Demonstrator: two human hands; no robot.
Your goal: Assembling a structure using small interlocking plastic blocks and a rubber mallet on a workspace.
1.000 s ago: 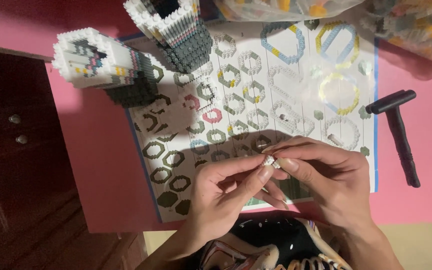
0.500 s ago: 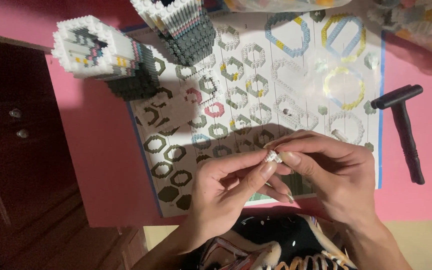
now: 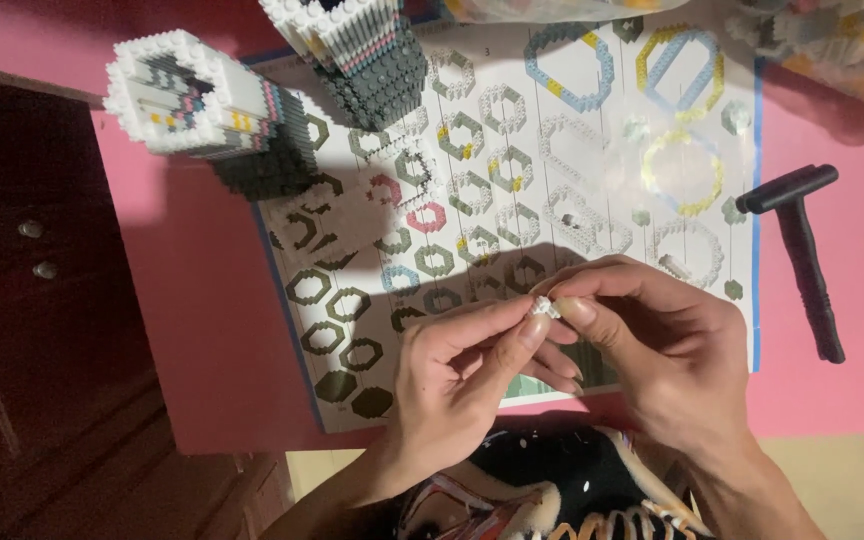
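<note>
My left hand (image 3: 457,375) and my right hand (image 3: 667,350) meet fingertip to fingertip over the near edge of a printed instruction sheet (image 3: 512,190) covered in hexagon ring diagrams. Between the thumbs and forefingers of both hands sits a tiny white brick piece (image 3: 545,307), pinched from both sides. The hands hover just above the sheet's lower rows of dark green rings. Most of the small piece is hidden by my fingertips.
Two tall hexagonal towers of small bricks stand on the pink table (image 3: 202,330): a white-topped one (image 3: 207,105) at far left and a grey-white one (image 3: 352,45) beside it. A black T-shaped tool (image 3: 802,250) lies at right. Clear bags of loose bricks (image 3: 832,40) sit far right.
The hands stay together on the small white piece with only slight finger shifts. The view has drifted a little, so the table appears marginally lower.
</note>
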